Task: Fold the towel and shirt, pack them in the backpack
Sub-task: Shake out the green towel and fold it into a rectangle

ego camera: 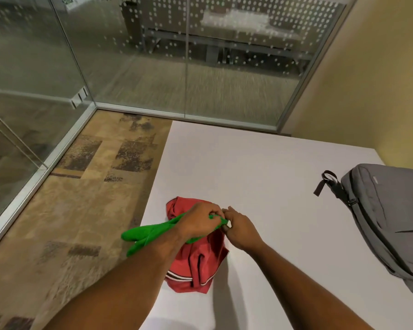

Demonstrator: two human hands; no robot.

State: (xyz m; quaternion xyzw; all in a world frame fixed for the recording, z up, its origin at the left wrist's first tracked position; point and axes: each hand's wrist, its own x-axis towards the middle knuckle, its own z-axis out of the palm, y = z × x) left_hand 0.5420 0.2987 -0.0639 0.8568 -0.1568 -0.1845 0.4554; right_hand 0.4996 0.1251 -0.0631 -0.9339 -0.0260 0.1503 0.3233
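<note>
A crumpled red shirt with dark and white striped trim lies near the left edge of the white table. Over it hangs a bunched green towel, trailing left past the table edge. My left hand grips the towel's upper end above the shirt. My right hand pinches the same end of the towel, where a small white tag shows. The two hands touch. A grey backpack lies flat at the table's right side, zipped as far as I can see, with its black loop handle towards the middle.
Patterned brown carpet lies left of the table. Glass walls with metal frames stand behind and to the left. A yellow wall rises at the right, close to the backpack.
</note>
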